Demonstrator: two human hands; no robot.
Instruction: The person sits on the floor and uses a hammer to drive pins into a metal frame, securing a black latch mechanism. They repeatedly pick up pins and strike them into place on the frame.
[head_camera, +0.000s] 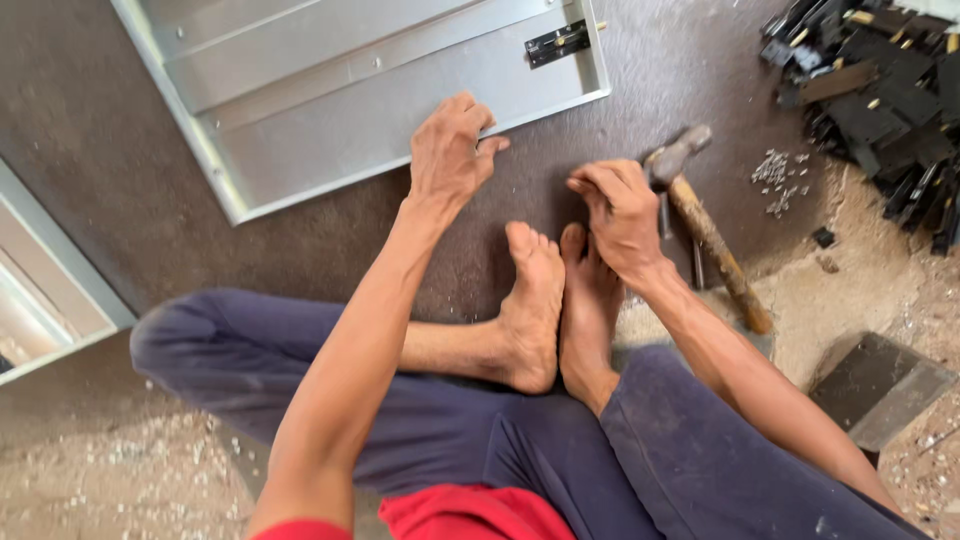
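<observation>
My knees & bare feet (545, 310) sit closest, crossed on the floor. Left hand (450, 155) rests w/ fingers curled on the near edge of the metal panel (330, 110); black hinge (557, 43) already sits on its far corner. Right hand (620, 215) pinches something tiny, can't tell what. Hammer (705, 225) lies just right of it, screws (775, 180) & pile of black hinges (880, 90) farther right. No containers in sight.
</observation>
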